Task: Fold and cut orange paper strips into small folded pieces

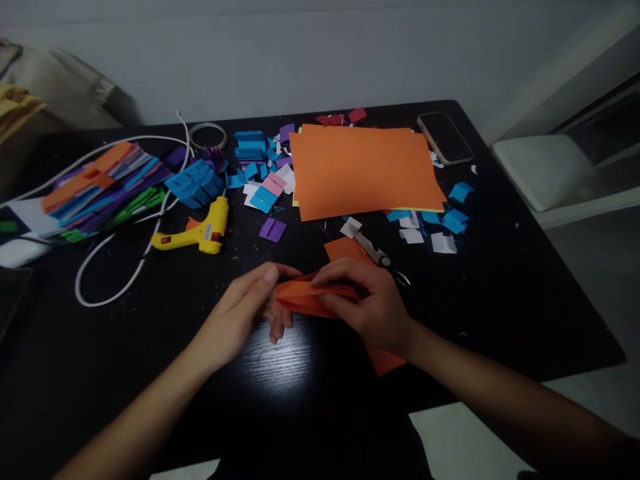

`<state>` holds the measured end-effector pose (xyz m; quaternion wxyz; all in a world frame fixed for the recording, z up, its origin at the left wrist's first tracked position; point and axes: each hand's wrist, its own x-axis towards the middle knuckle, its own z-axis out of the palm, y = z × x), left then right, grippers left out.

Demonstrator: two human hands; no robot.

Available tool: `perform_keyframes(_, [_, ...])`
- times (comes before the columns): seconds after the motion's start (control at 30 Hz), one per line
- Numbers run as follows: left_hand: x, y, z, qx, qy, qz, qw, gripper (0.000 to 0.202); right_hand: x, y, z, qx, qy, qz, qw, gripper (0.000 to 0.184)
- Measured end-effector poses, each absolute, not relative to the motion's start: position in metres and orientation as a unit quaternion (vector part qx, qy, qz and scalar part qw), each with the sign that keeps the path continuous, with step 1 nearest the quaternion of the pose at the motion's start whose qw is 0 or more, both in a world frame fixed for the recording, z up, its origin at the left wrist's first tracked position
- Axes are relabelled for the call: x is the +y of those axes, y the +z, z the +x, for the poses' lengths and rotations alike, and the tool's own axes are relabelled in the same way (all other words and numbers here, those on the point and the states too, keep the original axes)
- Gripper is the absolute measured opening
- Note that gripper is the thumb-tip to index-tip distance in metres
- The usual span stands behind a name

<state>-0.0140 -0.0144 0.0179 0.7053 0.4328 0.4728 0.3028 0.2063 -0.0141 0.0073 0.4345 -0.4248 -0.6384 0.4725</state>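
Paper scraps (273, 230) litter our black desk (515, 300) by a grey wall (320, 67); our left hand (245, 301) and right hand (379, 305) both grasp folded orange paper (303, 298).

A single camera, worn on the head, looks forward and down over the desk (505, 307) from above its near edge. The hands (383, 310) are close, near mid-frame, forearms (150, 393) entering low at either side; the wall (250, 73) fills the top.

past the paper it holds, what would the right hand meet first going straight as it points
Probably the left hand, at the other end of the folded orange paper; depth is unclear.
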Motion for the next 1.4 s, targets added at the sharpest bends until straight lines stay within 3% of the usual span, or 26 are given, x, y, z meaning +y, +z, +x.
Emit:
perform_keyframes(0.13, [-0.018,0.017,-0.015,0.487,0.342,0.525,0.609,0.031,-0.014,0.004,0.203,-0.593,0.493,-0.466,0.434,0.008])
perform_keyframes(0.27, [-0.021,0.016,-0.016,0.497,0.334,0.587,0.544,0.025,-0.016,0.001,0.202,-0.596,0.486,-0.480,0.422,0.003])
perform_keyframes(0.5, [-0.018,0.017,-0.017,0.486,0.291,0.635,0.525,0.029,-0.017,-0.001,0.206,-0.736,0.329,-0.411,0.426,0.022])
perform_keyframes(0.77, [-0.020,0.014,-0.017,0.446,0.251,0.690,0.512,0.029,-0.017,-0.004,0.206,-0.726,0.388,-0.376,0.425,0.017])
perform_keyframes(1.1, [-0.022,0.015,-0.014,0.425,0.238,0.727,0.485,0.026,-0.021,-0.002,0.205,-0.739,0.359,-0.399,0.407,0.006])
perform_keyframes(1.4, [-0.028,0.015,-0.011,0.464,0.295,0.705,0.448,0.021,-0.022,-0.002,0.202,-0.709,0.385,-0.423,0.412,0.005])
